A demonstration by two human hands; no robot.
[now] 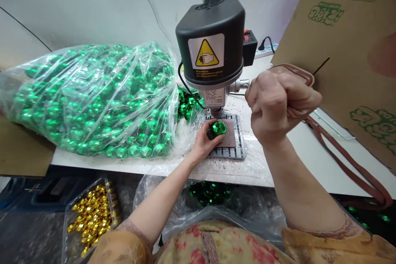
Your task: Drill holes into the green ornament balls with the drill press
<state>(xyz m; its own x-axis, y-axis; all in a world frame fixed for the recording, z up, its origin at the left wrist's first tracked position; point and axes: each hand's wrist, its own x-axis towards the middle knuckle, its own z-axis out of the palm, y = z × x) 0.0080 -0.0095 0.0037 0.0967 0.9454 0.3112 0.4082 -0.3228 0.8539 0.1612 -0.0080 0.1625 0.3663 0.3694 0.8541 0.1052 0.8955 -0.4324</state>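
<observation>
A shiny green faceted ball (219, 128) is pinched between the thumb and fingers of my left hand (202, 142). It rests on a brown pad (230, 137) over the slotted metal base (241, 144), directly beneath the chuck (216, 112) of a small black drill press (210, 37). The bit appears to meet the top of the ball. My right hand (278, 101) is closed in a fist beside the machine's feed handle (239, 85), whose outer end is hidden by the fingers.
A large clear bag (102, 99) of green balls fills the table's left side. Loose green balls (185, 107) lie behind the base. Below are a clear tub of gold balls (93, 214) and more green balls (210, 193). Cardboard (349, 49) and a brown strap (349, 161) are at right.
</observation>
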